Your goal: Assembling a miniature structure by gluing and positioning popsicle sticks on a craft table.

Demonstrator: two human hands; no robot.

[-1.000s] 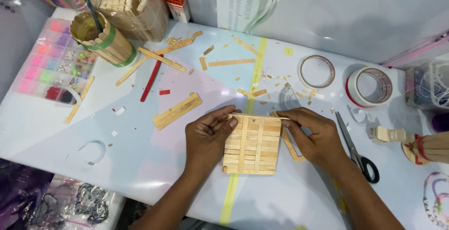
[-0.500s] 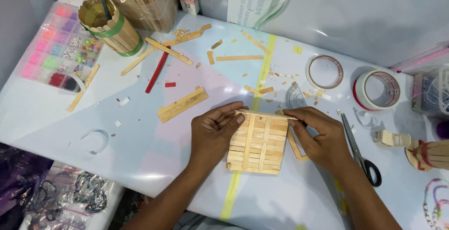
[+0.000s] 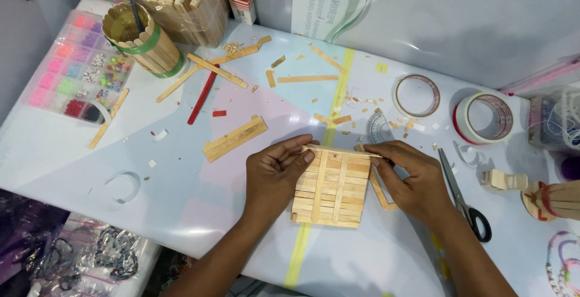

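A square panel of glued wooden craft sticks (image 3: 331, 188) lies flat on the table between my hands. A single thin craft stick (image 3: 341, 151) runs along the panel's far edge. My left hand (image 3: 275, 176) pinches its left end with thumb and fingers and rests against the panel's left side. My right hand (image 3: 411, 179) pinches the stick's right end and partly covers a wooden stick frame (image 3: 379, 195) lying beside the panel.
Black-handled scissors (image 3: 464, 199) lie right of my right hand. Two tape rolls (image 3: 413, 96) (image 3: 483, 117) sit at the back right. A stick bundle (image 3: 234, 139), loose sticks, a stick-clad cup (image 3: 142, 40) and a bead box (image 3: 75, 70) lie left.
Both hands stay pinched on the stick at the panel's far edge. The view has shifted slightly; nothing else has visibly moved.
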